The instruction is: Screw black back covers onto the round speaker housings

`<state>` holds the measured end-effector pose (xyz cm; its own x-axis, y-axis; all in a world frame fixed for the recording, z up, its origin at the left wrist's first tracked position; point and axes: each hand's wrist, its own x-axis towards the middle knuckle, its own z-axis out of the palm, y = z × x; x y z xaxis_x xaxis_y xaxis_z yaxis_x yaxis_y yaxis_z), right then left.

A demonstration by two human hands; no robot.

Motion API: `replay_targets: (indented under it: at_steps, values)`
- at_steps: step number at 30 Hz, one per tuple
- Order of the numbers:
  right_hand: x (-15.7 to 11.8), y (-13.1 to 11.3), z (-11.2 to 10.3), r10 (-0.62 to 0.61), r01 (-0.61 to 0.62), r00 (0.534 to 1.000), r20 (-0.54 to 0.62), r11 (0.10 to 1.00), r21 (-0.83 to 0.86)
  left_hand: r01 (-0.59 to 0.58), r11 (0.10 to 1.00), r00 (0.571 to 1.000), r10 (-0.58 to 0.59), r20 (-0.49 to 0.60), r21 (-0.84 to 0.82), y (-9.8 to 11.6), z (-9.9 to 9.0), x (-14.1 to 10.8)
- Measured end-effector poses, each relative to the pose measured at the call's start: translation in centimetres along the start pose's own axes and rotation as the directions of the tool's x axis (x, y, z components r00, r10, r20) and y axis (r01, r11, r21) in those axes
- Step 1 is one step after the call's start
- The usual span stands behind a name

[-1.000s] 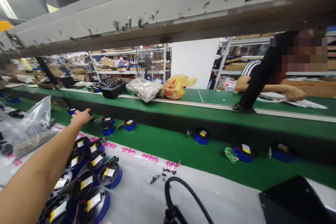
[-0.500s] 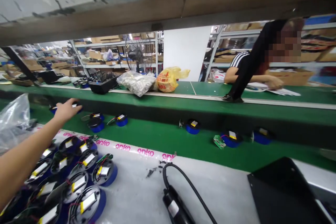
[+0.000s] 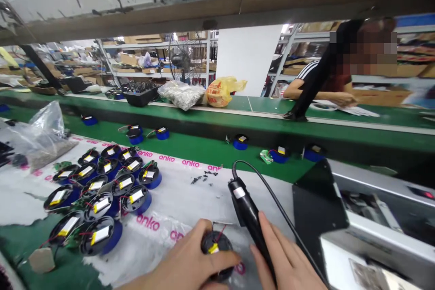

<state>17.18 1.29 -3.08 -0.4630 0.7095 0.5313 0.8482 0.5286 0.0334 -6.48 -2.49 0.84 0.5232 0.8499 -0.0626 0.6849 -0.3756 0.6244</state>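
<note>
My left hand [image 3: 193, 258] is closed around a round black housing [image 3: 219, 240], with a yellow-taped part and a red wire on its upper face. The fingers and thumb cover much of its rim. Just to the right, my right hand [image 3: 288, 258] grips the lower part of a black electric screwdriver [image 3: 244, 204], which lies slanted with its cable end pointing away. Left of my hands, many blue-and-black round units [image 3: 136, 197] sit close together, white battery packs and wires on top. Small dark screws [image 3: 204, 176] are scattered beyond the screwdriver.
A green conveyor belt [image 3: 190, 147] runs across, carrying several spaced blue units [image 3: 162, 133]. A clear plastic bag [image 3: 50, 131] stands at left. To the right are a black panel [image 3: 316, 199] and metal equipment. Across the belt sits a person [image 3: 306, 81]; a beam hangs overhead.
My left hand has come back from a blue unit on the belt at far left and now holds a round housing near me. My right hand has entered view on the screwdriver.
</note>
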Motion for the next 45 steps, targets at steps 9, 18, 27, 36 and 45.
replay_targets:
  at_steps: [9,18,27,36,45]
  values:
    - [0.9,-3.2,-1.4,0.114,-0.119,0.984,0.138,0.993,0.026,0.319,0.931,0.9,-0.239,-0.364,0.177,-4.4,-9.0,6.1]
    - [5.6,-3.8,-3.3,0.125,-0.252,0.862,0.491,0.946,0.203,0.335,0.913,0.89,-0.226,-0.397,0.231,-7.3,-6.1,6.5]
    - [6.2,-4.5,-4.2,0.249,-0.504,0.852,0.462,0.632,0.589,0.153,0.977,0.816,-0.209,-0.539,-0.148,-5.0,-6.3,5.3]
    - [5.6,-5.9,-2.8,0.378,-0.548,0.809,0.45,0.209,0.81,0.039,0.524,0.901,-0.386,-0.196,-0.851,-3.3,-5.0,5.3]
    - [5.4,-5.0,-3.3,0.308,-0.479,0.858,0.412,0.189,0.857,0.186,0.162,0.936,-0.331,0.124,-0.969,-3.8,-6.1,4.7]
